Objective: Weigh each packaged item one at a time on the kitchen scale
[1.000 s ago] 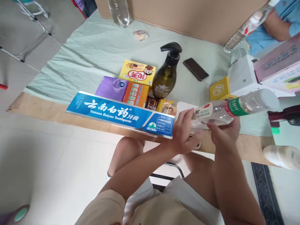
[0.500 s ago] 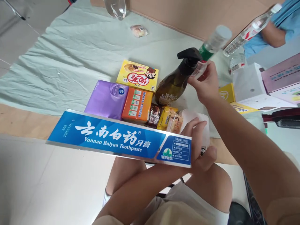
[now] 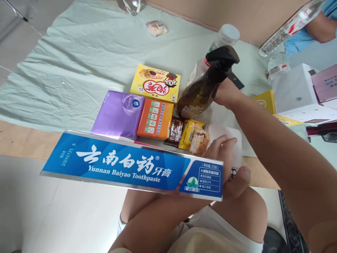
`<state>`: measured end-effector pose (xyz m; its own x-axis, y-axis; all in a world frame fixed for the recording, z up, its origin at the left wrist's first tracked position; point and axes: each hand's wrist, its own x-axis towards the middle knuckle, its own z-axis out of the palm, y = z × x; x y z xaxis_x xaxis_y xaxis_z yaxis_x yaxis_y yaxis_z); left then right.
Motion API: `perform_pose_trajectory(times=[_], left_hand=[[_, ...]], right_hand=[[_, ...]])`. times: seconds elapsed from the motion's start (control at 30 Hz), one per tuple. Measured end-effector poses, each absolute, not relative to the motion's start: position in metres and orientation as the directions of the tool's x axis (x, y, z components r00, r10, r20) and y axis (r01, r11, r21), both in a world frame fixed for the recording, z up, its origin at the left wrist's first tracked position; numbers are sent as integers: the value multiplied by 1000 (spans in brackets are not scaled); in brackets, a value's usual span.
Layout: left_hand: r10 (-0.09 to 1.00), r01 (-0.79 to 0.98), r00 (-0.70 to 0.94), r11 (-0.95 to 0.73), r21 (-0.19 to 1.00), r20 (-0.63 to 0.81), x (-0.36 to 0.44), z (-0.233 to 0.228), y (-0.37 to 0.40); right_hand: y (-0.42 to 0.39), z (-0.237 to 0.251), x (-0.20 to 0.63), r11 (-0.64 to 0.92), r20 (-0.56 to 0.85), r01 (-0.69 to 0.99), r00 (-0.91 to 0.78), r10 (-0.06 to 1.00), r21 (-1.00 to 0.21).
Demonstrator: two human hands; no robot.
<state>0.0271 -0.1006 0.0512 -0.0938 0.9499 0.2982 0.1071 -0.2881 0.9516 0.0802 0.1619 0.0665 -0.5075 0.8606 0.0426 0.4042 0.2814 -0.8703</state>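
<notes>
My right hand reaches behind a dark pump bottle, which hides its fingers. Just beyond the pump stands a clear bottle with a white cap. Down at the table's near edge, my left hand curls its fingers beside a clear plastic tub. Something small, black and white, shows by the thumb; what the fingers grip is hidden. In front of that hand, nearest the camera, lies a blue toothpaste box, its right end covering part of the hand.
Purple tissue pack, orange pack, yellow snack box and wrapped snacks sit close together. Farther off are a wrapped pastry and a lying water bottle. White box at right; another person's arm beyond.
My right hand and the clear bottle have moved left, behind the pump bottle; the hand's fingers, visible before, are now hidden. My left hand stays by the toothpaste box. The view shifted slightly.
</notes>
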Motion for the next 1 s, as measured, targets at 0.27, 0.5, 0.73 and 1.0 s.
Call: perform_pose_trajectory(times=[0.27, 0.5, 0.73, 1.0], left_hand=[[945, 180, 31, -325, 928, 325, 26, 43, -95], [944, 238, 55, -329, 914, 326, 32, 38, -91], [880, 449, 133, -463, 764, 455, 34, 31, -90], [841, 502, 221, -532, 682, 493, 82, 56, -64]], right_hand=[[152, 67, 77, 202, -22, 474, -425, 905, -857], [39, 63, 175, 79, 91, 67, 192, 977, -995], [-15, 57, 245, 160, 79, -110, 529, 845, -981], [18, 58, 323, 155, 55, -120, 587, 808, -981]])
